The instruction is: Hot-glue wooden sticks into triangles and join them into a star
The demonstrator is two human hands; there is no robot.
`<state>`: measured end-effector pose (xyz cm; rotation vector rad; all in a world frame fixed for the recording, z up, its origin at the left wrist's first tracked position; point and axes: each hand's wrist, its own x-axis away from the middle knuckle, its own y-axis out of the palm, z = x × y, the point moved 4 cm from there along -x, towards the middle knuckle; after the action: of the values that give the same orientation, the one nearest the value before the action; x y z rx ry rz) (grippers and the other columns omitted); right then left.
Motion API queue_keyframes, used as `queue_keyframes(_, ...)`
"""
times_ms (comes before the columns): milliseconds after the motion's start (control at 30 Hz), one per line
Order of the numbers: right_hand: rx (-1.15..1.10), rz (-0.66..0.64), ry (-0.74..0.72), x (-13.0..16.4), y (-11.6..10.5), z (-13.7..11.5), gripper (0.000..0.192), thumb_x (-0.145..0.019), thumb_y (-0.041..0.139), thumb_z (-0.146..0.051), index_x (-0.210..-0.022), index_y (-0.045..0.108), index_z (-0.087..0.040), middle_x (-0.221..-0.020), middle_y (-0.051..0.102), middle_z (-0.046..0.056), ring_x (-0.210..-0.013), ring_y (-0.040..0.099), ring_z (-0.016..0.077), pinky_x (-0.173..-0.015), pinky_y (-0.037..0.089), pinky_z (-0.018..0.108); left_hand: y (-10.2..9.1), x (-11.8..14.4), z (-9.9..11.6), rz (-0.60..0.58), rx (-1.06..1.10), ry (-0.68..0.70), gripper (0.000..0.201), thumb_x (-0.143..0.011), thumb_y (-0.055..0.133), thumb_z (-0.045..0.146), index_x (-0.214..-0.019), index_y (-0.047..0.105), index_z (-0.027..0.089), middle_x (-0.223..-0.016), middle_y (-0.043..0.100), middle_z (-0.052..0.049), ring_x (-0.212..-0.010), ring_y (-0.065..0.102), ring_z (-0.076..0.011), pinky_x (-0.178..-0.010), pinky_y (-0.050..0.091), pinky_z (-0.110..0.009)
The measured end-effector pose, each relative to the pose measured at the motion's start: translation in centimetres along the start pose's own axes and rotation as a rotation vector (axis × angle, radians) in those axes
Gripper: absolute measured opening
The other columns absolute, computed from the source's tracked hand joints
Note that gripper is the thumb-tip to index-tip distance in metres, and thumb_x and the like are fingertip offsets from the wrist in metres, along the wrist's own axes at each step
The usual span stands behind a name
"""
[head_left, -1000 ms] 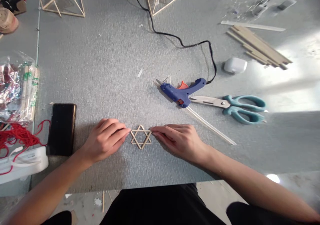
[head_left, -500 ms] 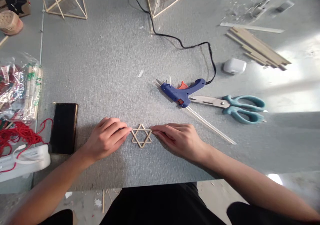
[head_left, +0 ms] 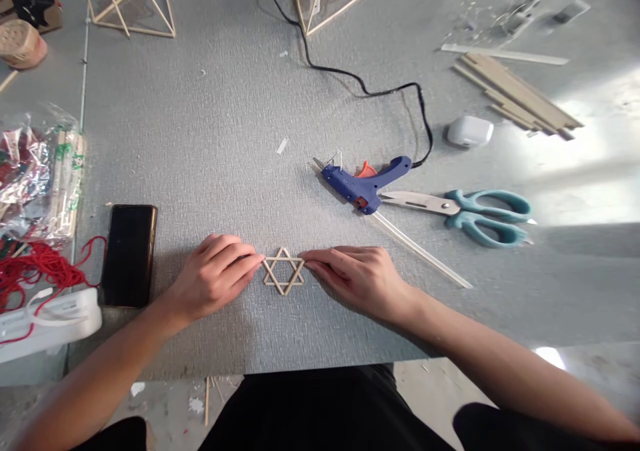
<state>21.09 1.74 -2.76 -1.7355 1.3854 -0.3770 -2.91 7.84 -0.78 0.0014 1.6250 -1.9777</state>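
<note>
A small six-pointed star of thin wooden sticks [head_left: 293, 259] lies near the table's front edge, made of two overlapping triangles. My left hand [head_left: 217, 272] pinches its upper left corner between thumb and fingertips. At the upper right corner, my right hand [head_left: 363, 279] has the same kind of pinch. Beyond my right hand rests a blue hot glue gun [head_left: 357, 187] with an orange trigger and a clear glue stick [head_left: 423, 249] coming from its back. Scissors [head_left: 487, 214] with teal handles lie beside it, their tip close to the gun.
A black phone [head_left: 129, 256] lies left of my left hand, near red yarn [head_left: 47, 267] and a white power strip [head_left: 50, 324]. Wooden stick frames [head_left: 135, 32] stand at the back. Flat wooden strips [head_left: 517, 94] and a white case [head_left: 470, 132] lie right. A black cord [head_left: 345, 73] crosses the table.
</note>
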Motion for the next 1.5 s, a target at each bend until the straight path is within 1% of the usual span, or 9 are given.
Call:
queue_keyframes(200, 0.007, -0.005, 0.004, 0.11, -0.02, -0.05, 0.018, -0.103, 0.059, -0.026, -0.114, 0.072, -0.022, -0.086, 0.080, -0.001, -0.063, 0.073, 0.0120, -0.057, 0.052, 0.024, -0.05, -0.09, 0.03, 0.004, -0.006, 0.002, 0.027, -0.091, 0.071, 0.011, -0.117, 0.067, 0.017, -0.104, 0.074, -0.005, -0.099, 0.065, -0.0216, -0.083, 0.050, -0.035)
queue_keyframes(467, -0.017, 0.010, -0.024, -0.04, -0.13, -0.15, 0.017, -0.100, 0.063, -0.022, -0.115, 0.072, -0.020, -0.089, 0.081, -0.002, -0.067, 0.074, 0.0113, -0.057, 0.052, 0.024, -0.18, -0.37, 0.19, 0.024, -0.015, 0.021, 0.026, -0.089, 0.073, 0.009, -0.114, 0.068, 0.013, -0.101, 0.074, -0.005, -0.096, 0.065, -0.0205, -0.083, 0.049, -0.034)
queue_keyframes(900, 0.005, 0.011, -0.025, 0.04, -0.13, -0.11, 0.016, -0.099, 0.065, -0.020, -0.114, 0.072, -0.020, -0.087, 0.080, -0.003, -0.064, 0.072, 0.0106, -0.056, 0.050, 0.024, -0.16, -0.41, 0.32, 0.018, -0.017, 0.019, 0.024, -0.090, 0.072, 0.009, -0.114, 0.068, 0.014, -0.101, 0.074, -0.005, -0.096, 0.065, -0.0205, -0.082, 0.049, -0.034)
queue_keyframes(1500, -0.012, 0.008, -0.021, 0.00, -0.03, -0.09, 0.017, -0.098, 0.066, -0.019, -0.115, 0.071, -0.019, -0.091, 0.081, -0.002, -0.068, 0.074, 0.0110, -0.058, 0.052, 0.023, -0.10, -0.37, 0.30, 0.019, -0.017, 0.030, 0.023, -0.091, 0.071, 0.009, -0.113, 0.067, 0.014, -0.100, 0.074, -0.005, -0.096, 0.065, -0.0202, -0.081, 0.050, -0.034)
